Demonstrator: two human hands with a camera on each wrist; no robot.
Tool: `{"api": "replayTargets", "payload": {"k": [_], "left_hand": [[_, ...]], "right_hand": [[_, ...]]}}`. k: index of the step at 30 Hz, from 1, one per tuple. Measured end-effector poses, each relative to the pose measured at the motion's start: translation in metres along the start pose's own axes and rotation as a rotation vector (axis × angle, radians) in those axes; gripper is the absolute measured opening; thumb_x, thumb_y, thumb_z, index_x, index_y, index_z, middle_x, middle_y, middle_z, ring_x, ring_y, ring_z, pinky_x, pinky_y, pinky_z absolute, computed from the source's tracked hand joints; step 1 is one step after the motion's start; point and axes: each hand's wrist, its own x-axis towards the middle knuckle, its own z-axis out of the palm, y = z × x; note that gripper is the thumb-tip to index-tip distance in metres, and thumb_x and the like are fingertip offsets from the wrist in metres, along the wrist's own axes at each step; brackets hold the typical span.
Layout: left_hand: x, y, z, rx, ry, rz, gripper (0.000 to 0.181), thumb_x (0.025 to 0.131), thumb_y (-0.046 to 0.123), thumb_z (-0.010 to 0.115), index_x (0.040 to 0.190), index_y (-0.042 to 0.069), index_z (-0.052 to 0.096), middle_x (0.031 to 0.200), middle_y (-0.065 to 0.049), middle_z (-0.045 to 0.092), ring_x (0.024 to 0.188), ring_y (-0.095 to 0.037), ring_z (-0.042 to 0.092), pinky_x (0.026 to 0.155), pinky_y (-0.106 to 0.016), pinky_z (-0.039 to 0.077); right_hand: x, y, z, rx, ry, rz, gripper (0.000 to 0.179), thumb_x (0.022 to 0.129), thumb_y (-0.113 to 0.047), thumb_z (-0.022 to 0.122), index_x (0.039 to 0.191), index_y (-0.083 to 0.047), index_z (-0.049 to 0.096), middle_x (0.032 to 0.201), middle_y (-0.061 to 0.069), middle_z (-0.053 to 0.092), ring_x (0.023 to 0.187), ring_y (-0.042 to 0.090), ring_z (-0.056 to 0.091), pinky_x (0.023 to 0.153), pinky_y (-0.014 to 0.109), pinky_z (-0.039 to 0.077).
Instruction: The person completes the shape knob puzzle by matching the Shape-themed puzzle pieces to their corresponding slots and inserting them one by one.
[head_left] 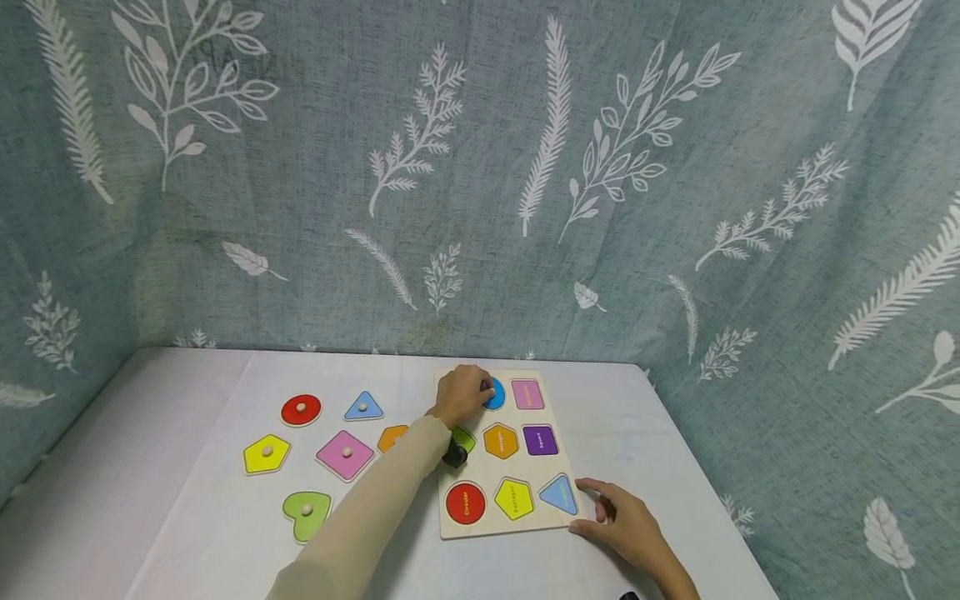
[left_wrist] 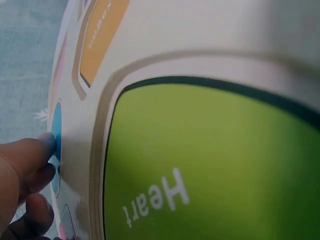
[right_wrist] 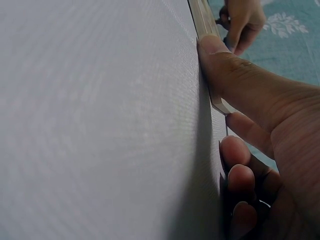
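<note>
A wooden shape puzzle board (head_left: 487, 468) lies on the white cloth, its coloured recesses printed with names. At its far side my left hand (head_left: 461, 396) pinches a blue rounded piece (head_left: 497, 397), which sits at its place on the board; the fingertips partly cover it. In the left wrist view, the thumb and a finger meet at the blue shape (left_wrist: 57, 120), beyond the green heart recess (left_wrist: 200, 150). My right hand (head_left: 626, 525) grips the near right corner of the board, thumb on the near edge and forefinger along the right side, beside the light blue triangle recess (head_left: 559, 495).
Left of the board lie several knobbed pieces: a red circle (head_left: 302, 410), blue triangle (head_left: 364, 407), yellow pentagon (head_left: 266, 455), pink diamond (head_left: 346, 456) and green heart (head_left: 307, 515). An orange piece (head_left: 392, 437) is partly behind my left sleeve (head_left: 367, 517). A patterned curtain (head_left: 480, 275) hangs behind.
</note>
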Motion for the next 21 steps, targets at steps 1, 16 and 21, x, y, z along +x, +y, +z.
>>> {"api": "replayTargets", "payload": {"k": [1,16,21], "left_hand": [[0.000,0.000,0.000,0.007,-0.004,-0.004,0.010,0.095,0.023,0.076,0.095,0.013,0.080,0.086,0.001,0.072,0.080,-0.017,0.066,0.073,-0.038,0.056],[-0.012,-0.011,-0.016,-0.033,-0.035,0.052,0.013,0.093,0.019,0.078,0.101,0.010,0.079,0.086,0.000,0.069,0.076,-0.014,0.061,0.071,-0.035,0.054],[-0.015,-0.013,-0.034,-0.072,-0.039,0.115,0.013,0.093,0.015,0.077,0.103,0.007,0.076,0.079,0.002,0.063,0.068,-0.013,0.056,0.063,-0.032,0.050]], "right_hand": [[0.000,-0.001,0.000,-0.001,0.000,0.001,0.067,0.071,-0.042,0.094,0.130,-0.019,0.070,0.073,-0.006,0.051,0.065,0.010,0.046,0.058,0.025,0.038],[0.000,-0.002,0.003,-0.009,-0.016,-0.038,0.067,0.072,-0.042,0.093,0.130,-0.018,0.070,0.074,-0.005,0.051,0.065,0.008,0.045,0.059,0.025,0.037],[-0.002,-0.001,-0.001,-0.031,-0.005,-0.009,0.068,0.071,-0.041,0.093,0.130,-0.018,0.070,0.074,-0.005,0.051,0.066,0.009,0.045,0.059,0.025,0.037]]}}
